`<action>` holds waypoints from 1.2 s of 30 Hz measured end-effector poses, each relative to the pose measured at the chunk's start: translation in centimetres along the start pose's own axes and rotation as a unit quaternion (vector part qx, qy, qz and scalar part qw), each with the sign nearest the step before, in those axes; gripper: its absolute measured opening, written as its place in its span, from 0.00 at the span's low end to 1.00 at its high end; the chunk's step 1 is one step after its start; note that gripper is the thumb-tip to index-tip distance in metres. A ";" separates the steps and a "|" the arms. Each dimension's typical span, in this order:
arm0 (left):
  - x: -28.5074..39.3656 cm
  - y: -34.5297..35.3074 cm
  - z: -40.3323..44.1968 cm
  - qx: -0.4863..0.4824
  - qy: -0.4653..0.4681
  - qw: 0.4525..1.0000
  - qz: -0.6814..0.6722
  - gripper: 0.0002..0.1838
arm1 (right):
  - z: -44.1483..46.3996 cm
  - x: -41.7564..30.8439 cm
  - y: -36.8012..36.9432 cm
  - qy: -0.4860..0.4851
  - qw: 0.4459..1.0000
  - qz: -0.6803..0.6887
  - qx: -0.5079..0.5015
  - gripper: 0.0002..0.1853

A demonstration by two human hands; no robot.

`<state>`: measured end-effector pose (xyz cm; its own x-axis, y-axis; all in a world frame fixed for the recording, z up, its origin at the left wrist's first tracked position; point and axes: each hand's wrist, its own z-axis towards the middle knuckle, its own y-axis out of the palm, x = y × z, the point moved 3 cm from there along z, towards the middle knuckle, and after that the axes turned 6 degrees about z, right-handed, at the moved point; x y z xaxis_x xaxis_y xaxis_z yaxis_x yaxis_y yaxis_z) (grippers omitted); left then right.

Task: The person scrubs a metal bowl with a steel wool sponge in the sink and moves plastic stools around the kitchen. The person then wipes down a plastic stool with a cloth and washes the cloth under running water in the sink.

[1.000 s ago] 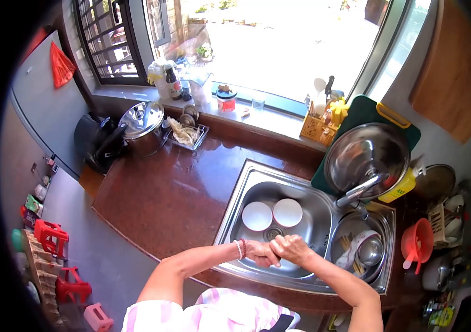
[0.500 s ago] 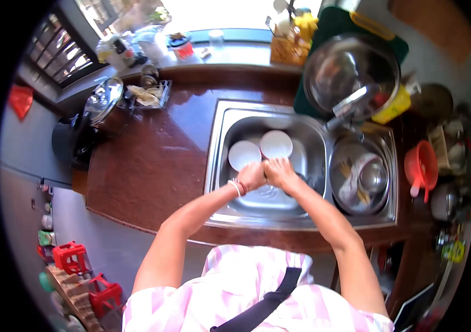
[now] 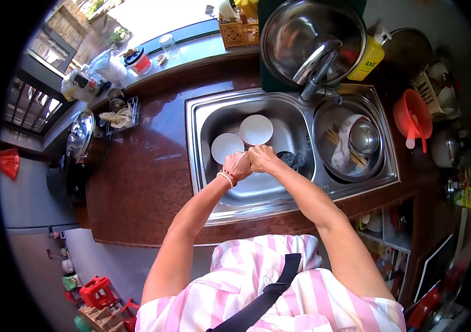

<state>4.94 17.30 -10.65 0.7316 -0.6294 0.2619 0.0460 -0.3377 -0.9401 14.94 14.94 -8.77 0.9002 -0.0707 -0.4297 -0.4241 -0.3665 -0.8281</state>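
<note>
Over the large sink basin [image 3: 235, 199], my left hand [image 3: 237, 166] and my right hand [image 3: 262, 159] are pressed together, fingers curled in closed fists. Whatever they may hold is hidden between them. Just beyond my left hand sits a white bowl [image 3: 227, 148]. Another white bowl [image 3: 256, 130] lies beside it, beyond my right hand. A dark mesh-like scrubber [image 3: 292, 160] rests in the basin to the right of my right hand. Beaded bracelets [image 3: 228, 177] circle my left wrist.
In the right basin stands a large metal bowl [image 3: 352, 172] with chopsticks, a patterned bowl and a small metal bowl [image 3: 364, 137]. The faucet [image 3: 316, 83] rises behind. To the right are a yellow soap bottle [image 3: 367, 60] and a red plastic strainer [image 3: 412, 113].
My view has turned, so the sink and bowls appear farther left. Both hands stay closed together over the basin, and the dark scrubber shows more plainly.
</note>
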 end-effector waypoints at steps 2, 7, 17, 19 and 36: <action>0.3 0.1 -0.1 -0.004 -0.003 1.000 0.005 0.10 | 0.0 0.2 0.4 0.019 1.000 0.013 -0.011 0.11; 0.1 0.8 -0.2 -0.005 -0.001 1.000 0.010 0.09 | 0.3 0.4 0.9 0.079 0.994 0.049 -0.052 0.13; -0.9 -12.9 -5.4 0.107 0.001 0.893 -0.437 0.49 | -6.0 0.1 -11.4 -0.021 0.835 0.544 -0.086 0.19; -2.0 -14.7 -5.8 0.039 -0.028 0.722 -0.691 0.43 | -7.0 -0.5 -14.4 -0.129 0.773 0.610 -0.117 0.19; 0.7 -2.2 -8.9 0.017 -0.098 0.547 -0.831 0.38 | -8.4 -0.7 0.8 0.043 0.787 0.614 -0.027 0.24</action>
<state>-0.72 11.38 -6.44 -0.2817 0.6161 0.7356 0.7684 -0.3142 0.5575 14.78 6.93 -6.07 -0.1820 -0.4641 -0.8669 -0.9773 -0.0119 0.2116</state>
